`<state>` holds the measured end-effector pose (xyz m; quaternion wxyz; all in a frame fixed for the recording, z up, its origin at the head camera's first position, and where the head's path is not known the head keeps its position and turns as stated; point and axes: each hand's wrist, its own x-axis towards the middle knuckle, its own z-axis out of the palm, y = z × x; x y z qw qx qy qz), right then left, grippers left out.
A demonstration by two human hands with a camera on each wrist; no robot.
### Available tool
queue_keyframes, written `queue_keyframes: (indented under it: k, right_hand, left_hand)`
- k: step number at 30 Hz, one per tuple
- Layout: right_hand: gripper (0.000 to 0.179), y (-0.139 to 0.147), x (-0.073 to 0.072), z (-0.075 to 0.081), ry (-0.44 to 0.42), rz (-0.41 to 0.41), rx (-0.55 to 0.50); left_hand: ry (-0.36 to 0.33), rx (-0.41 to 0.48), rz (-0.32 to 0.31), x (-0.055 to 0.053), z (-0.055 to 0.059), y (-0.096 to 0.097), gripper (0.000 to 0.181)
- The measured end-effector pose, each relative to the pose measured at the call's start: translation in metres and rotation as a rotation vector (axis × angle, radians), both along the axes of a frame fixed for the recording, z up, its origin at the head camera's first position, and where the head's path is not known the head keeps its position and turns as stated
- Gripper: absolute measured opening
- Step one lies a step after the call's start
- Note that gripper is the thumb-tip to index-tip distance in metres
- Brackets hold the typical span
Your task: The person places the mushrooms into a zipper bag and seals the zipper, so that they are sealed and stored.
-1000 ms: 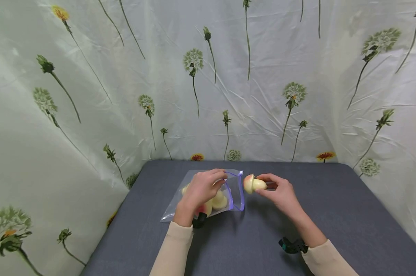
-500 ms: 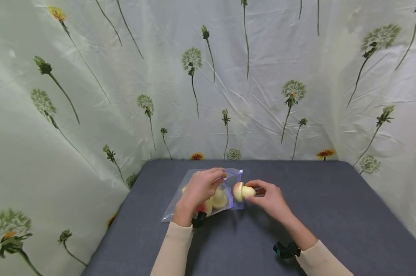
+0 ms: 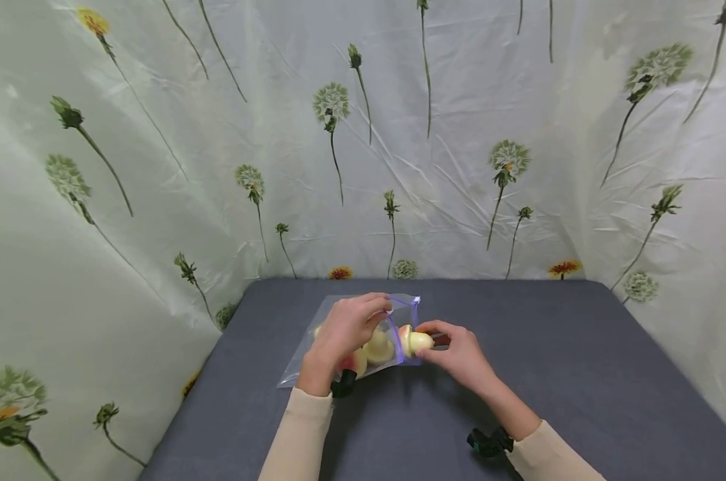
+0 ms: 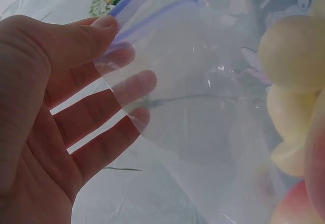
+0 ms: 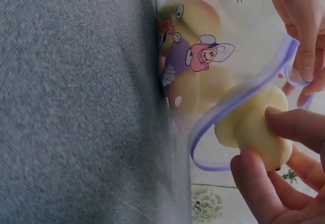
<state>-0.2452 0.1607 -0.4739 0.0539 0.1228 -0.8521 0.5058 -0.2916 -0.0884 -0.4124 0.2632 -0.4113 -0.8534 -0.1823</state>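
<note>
A clear zip bag (image 3: 298,371) with a purple zip strip (image 5: 233,104) lies on the table, its mouth facing right. My left hand (image 3: 352,326) pinches the rim at the far side, thumb on the strip in the left wrist view. Several pale yellow, red-blushed mushroom shapes (image 4: 292,51) sit inside. With thumb and fingertips my right hand (image 3: 459,355) grips the stem of another mushroom-shaped piece (image 5: 264,137), pale yellow with a reddish cap. Its cap is at the bag's mouth, partly behind the purple strip in the right wrist view.
A dark grey tabletop (image 3: 549,361) spreads around the bag. White curtains printed with dandelions (image 3: 447,167) stand behind and at both sides. Cartoon figures are printed on the bag. Each wrist wears a black band, such as the right band (image 3: 489,442).
My right hand has moved left and slightly toward me, bringing the mushroom-shaped piece from beside the bag to its mouth. My left hand keeps its pinch on the rim.
</note>
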Motion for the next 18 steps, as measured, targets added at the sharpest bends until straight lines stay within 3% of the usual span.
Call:
queue_keyframes:
  k: [9,18]
  right_hand:
    - [0.038,-0.003,-0.002,0.002,0.012,-0.022,0.037]
    - [0.037,-0.013,-0.013,0.006,0.026,0.036,0.088]
  left_hand:
    - [-0.011,0.004,-0.035,-0.001,-0.003,0.005,0.011]
    - [-0.003,0.008,-0.021,0.001,-0.002,0.003,0.009]
